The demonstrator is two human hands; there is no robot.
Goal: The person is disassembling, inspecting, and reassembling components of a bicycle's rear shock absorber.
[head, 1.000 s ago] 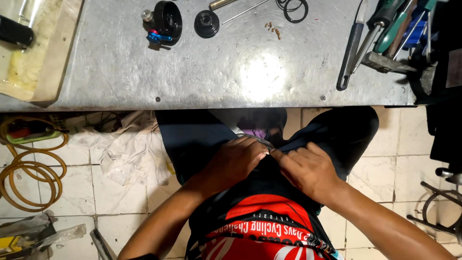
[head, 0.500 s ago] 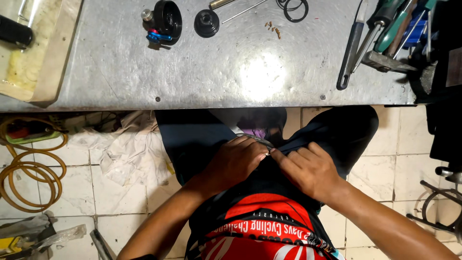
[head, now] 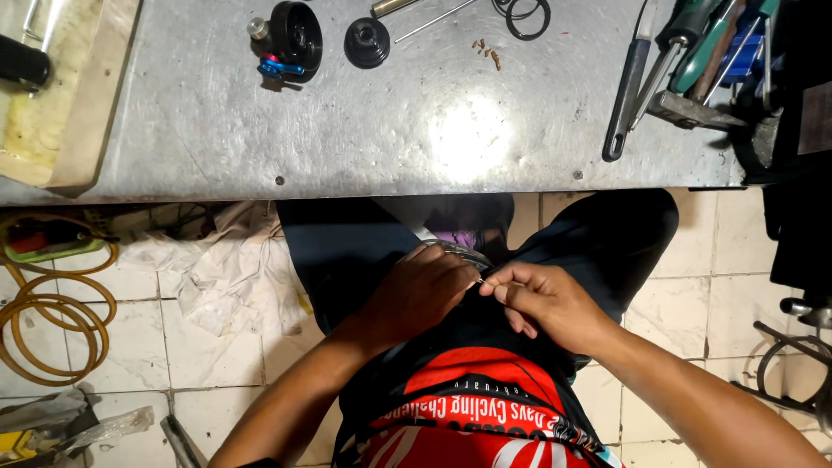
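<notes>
Both hands meeting in the lap below the near edge of the metal surface (head: 217, 130), left hand (head: 420, 290) curled over a small grey part (head: 464, 254), right hand (head: 542, 299) pinching a thin pin (head: 482, 281) between thumb and forefinger, black round parts (head: 296, 35) far on the surface

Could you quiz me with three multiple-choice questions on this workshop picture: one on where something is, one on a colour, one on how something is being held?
1. Where are both hands?
A. on the bench
B. in the lap, below the bench edge
C. on the floor

2. What colour is the hose coiled on the floor?
A. yellow
B. white
C. purple

3. How does the right hand hold the thin pin?
A. flat palm
B. pinched in fingertips
C. not touching

Answers:
1 B, the left hand and right meet under the metal bench.
2 A, the hose looks yellow.
3 B, fingertips close on it.
</notes>
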